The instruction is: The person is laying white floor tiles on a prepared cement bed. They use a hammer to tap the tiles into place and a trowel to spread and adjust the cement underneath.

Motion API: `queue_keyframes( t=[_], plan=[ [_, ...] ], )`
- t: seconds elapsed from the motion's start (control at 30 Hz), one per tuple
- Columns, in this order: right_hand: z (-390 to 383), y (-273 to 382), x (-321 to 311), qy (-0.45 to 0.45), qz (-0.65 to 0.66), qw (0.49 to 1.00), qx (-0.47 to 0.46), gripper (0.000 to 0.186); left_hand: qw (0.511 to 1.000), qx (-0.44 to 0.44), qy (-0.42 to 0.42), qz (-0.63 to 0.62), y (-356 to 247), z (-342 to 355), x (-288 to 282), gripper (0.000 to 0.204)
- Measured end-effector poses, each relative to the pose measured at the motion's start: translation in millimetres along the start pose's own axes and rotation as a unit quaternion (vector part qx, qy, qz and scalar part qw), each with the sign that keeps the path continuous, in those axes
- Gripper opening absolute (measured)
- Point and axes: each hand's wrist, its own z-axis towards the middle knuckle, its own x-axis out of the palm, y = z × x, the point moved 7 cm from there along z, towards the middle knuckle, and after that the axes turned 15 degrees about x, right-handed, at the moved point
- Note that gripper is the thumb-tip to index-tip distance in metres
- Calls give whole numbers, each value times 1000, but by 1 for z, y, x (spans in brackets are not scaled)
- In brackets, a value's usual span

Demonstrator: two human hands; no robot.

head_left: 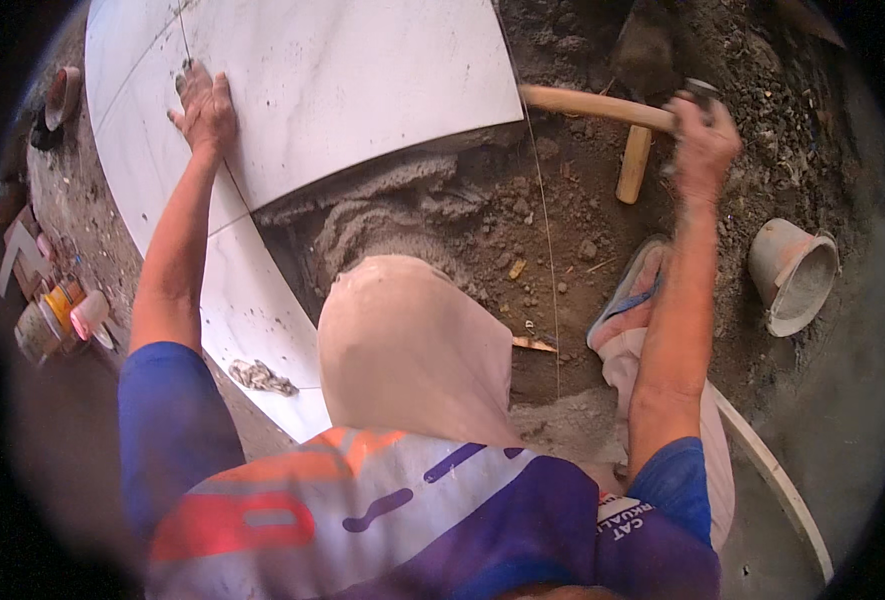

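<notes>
My left hand (205,108) lies with its fingers spread on the large white marbled tiles (372,75), close to a joint between them. In my right hand (704,145) is a wooden-handled hammer (597,103), gripped near its dark head. The free end of its handle points left and reaches the right edge of the big tile; I cannot tell whether it touches. Wet grey mortar (382,215) shows beneath and in front of that tile. A thin string line (544,200) runs past the tile's right corner over loose soil.
Below my right hand lies a tool with a short wooden handle (634,165). A mortar-smeared bucket (792,277) tips at the right, above a wooden strip (777,480). A crumpled rag (262,378) rests on the lower tile. Small containers (62,315) stand at the left.
</notes>
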Motion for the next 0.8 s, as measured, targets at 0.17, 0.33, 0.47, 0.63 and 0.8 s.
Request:
queue_keyframes(
  t=[0.17,0.33,0.47,0.63,0.8],
  plan=[
    [5,-13,-121,-75,71,994,-24,16,1000,3,-23,3,1,10,-2,72],
    [-66,-24,41,-81,96,987,104,14,999,16,-39,4,5,9,0,72],
    [-53,-66,-54,-204,22,975,88,16,999,24,-25,-2,7,13,-5,72],
    [-131,-10,-153,-141,227,958,99,31,1000,0,5,-15,2,5,-3,69],
    [-220,-2,-112,-136,225,959,103,25,999,-15,40,3,-11,14,-4,68]
  ],
)
